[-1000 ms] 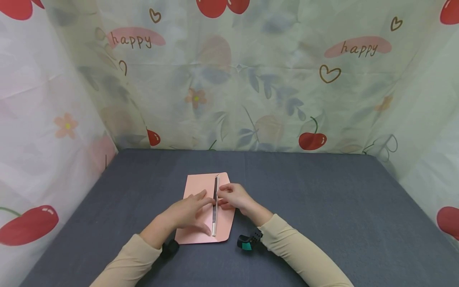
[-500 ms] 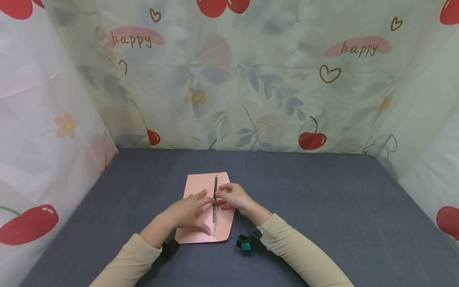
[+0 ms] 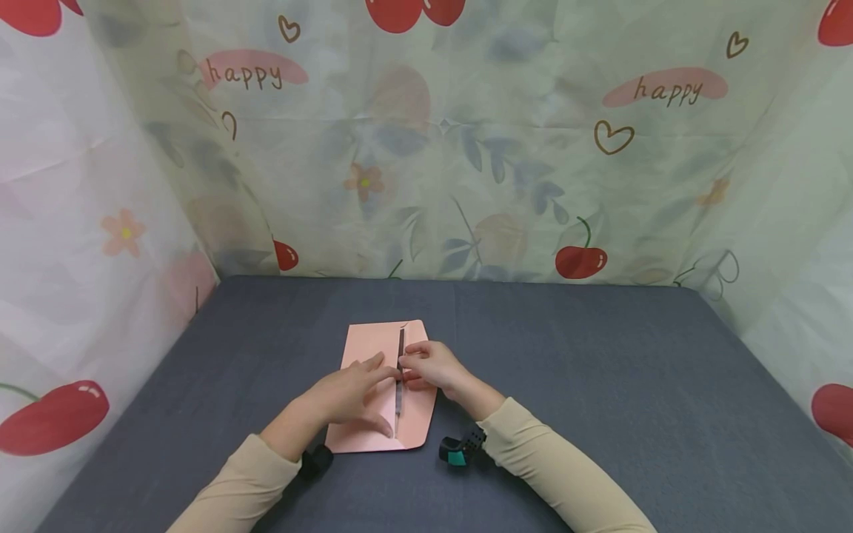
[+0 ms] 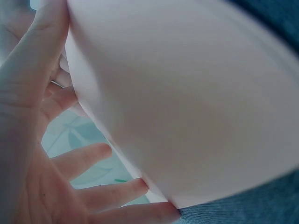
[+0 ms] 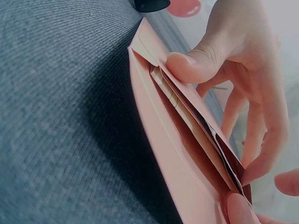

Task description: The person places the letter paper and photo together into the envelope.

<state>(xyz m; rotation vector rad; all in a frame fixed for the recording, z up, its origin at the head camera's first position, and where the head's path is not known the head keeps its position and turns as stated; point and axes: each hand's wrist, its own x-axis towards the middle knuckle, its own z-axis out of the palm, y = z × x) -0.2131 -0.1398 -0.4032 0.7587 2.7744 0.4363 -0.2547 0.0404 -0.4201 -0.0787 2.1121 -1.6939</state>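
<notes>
A pink envelope [image 3: 373, 344] lies on the dark tabletop, with its slit-like opening running lengthwise. Inside the opening, the edge of a folded paper [image 5: 175, 100] with pale and dark parts shows. My left hand [image 3: 353, 392] rests on the envelope's left panel with fingers spread. Its thumb [image 5: 191, 67] presses the panel close to the slit, and its index fingertip reaches the opening. From the other side, my right hand [image 3: 433, 366] pinches the paper's upper edge at the slit with thumb and finger. The right thumb [image 5: 239, 210] shows at the opening. The rest of the paper is hidden inside the envelope.
The dark cloth-covered table [image 3: 566, 370] extends to both sides. Patterned curtains [image 3: 466, 200] close off its back and sides. A black wrist device [image 3: 456, 451] with a green patch is on the right wrist, near the tabletop.
The paper's edge has sunk deeper into the envelope, so its pale strip looks narrower. The right fingertips have moved slightly left. The left hand has stayed in place.
</notes>
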